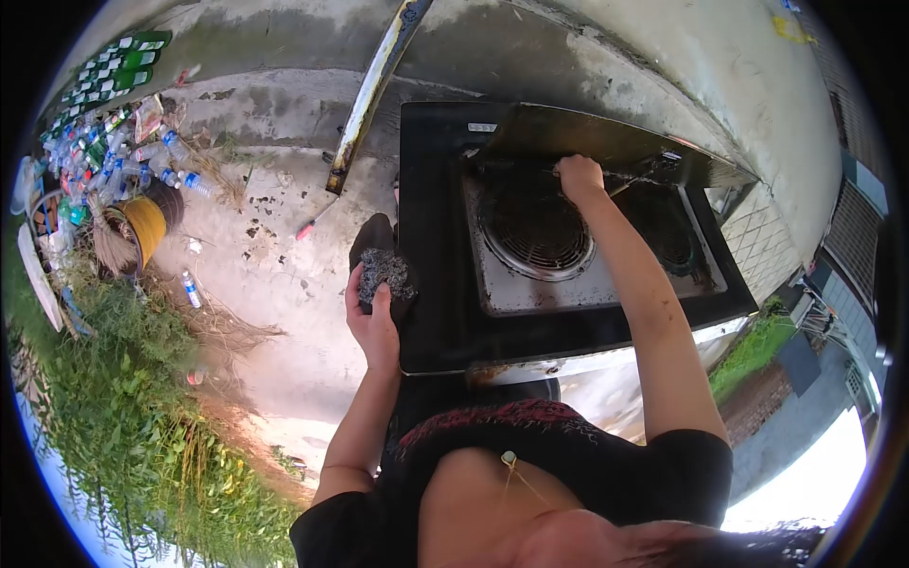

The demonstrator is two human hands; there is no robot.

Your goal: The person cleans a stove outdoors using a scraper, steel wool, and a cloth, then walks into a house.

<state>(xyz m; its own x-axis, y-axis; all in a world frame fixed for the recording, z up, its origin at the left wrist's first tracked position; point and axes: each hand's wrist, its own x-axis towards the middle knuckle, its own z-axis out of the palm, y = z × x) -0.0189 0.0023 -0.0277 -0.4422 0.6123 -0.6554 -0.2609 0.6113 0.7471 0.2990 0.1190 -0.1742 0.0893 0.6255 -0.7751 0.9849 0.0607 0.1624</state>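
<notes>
Concrete floor (312,369), stretching from 7 to 10 o'clock of your view. Black-framed appliance (436,237), centre toward 2 o'clock. Tilted panel (606,142), at 1 o'clock, raised over the appliance's far side. Heap of plastic bottles (123,161), at 10 o'clock. Rusty metal beam (379,90), at 11 o'clock. Yellow bucket (149,232), at 9 o'clock, lying tipped. Two round grilles (544,237), set in the appliance, the second partly behind your forearm. Your right hand (579,177), toward 1 o'clock, fingers curled closed by the panel's lower edge; whether they hold anything, you cannot tell here. Your left hand (374,322), at 8 o'clock, gripping the scouring pad. Grey scouring pad (386,272), at 9 o'clock, just beside the appliance's left edge. Red-handled tool (306,230), at 10 o'clock, on the floor.
</notes>
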